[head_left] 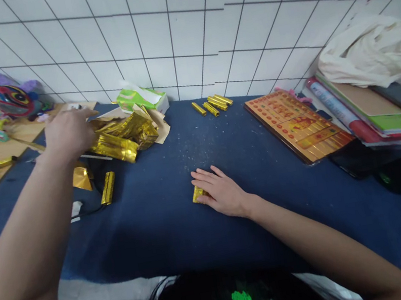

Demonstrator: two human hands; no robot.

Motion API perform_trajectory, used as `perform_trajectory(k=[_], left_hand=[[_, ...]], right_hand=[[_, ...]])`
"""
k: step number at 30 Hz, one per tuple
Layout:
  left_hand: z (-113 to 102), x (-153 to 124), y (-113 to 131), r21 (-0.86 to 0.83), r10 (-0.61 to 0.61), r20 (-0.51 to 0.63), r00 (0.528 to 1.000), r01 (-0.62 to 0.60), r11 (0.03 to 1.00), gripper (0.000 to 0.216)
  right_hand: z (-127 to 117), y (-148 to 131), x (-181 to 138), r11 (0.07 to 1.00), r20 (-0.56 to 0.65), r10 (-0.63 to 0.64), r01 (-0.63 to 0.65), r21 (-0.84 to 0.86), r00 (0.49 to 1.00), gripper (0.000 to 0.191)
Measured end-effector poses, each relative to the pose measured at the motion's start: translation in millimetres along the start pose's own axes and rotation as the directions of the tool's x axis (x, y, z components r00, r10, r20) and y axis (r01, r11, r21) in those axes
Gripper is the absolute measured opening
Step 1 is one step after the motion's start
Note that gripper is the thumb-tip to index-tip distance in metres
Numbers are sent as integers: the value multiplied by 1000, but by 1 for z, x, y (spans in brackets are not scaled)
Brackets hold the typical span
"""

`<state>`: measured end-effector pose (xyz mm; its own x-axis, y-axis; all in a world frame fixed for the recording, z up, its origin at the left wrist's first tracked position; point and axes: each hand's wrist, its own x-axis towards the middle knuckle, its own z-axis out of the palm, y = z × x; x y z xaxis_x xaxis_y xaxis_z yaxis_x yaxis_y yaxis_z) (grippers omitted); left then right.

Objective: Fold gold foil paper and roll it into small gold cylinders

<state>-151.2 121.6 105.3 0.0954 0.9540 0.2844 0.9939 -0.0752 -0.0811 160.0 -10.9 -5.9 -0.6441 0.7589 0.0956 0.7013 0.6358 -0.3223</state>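
My left hand (67,134) reaches out to the far left of the blue cloth (167,227), over the near edge of a loose heap of gold foil sheets (124,134); its fingers are curled and point away, so I cannot see what they hold. My right hand (220,190) lies flat on the cloth in the middle, fingers stretched out, resting on a small folded gold foil piece (197,194). Several finished gold rolls (212,105) lie in a row at the back by the wall.
A folded gold piece (107,187) and a gold scrap (81,179) lie left of centre. A green box (143,99) stands behind the heap. A printed gold paper stack (298,123), books and white cloth (372,52) fill the right. Colourful toys (9,100) sit far left.
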Motion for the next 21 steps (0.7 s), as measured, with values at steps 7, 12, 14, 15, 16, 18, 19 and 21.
perform_trajectory(k=[7, 12, 14, 15, 16, 18, 19, 21], left_hand=[[-6, -31, 47, -87, 208, -67, 976, -213, 973, 38], [27, -60, 96, -32, 531, 19, 847, -530, 847, 42], [46, -61, 95, 15, 543, 93, 835, -546, 837, 41], [54, -59, 91, 40, 496, 123, 860, -503, 863, 39], [59, -57, 86, 63, 441, 147, 885, -454, 889, 38], [62, -53, 77, 93, 346, 141, 928, -360, 928, 37], [60, -54, 76, 96, 325, 116, 939, -336, 937, 36], [49, -61, 82, 53, 362, 31, 932, -364, 930, 33]], right_hand=[[1, 0, 0, 1000, -5, -1, 1, -9, 1000, 44], [1, 0, 0, 1000, -20, -4, 4, -14, 1000, 43], [1, 0, 0, 1000, -25, -4, 4, -19, 1000, 43], [2, 0, 0, 1000, -26, -4, 3, -22, 1000, 42], [2, 0, 0, 1000, -25, -3, 3, -24, 1000, 42], [2, 0, 0, 1000, -12, -3, 2, -28, 1000, 41], [3, 0, 1, 1000, -3, -4, 4, -28, 1000, 41], [4, 1, 1, 1000, 8, 0, 0, -24, 1000, 44]])
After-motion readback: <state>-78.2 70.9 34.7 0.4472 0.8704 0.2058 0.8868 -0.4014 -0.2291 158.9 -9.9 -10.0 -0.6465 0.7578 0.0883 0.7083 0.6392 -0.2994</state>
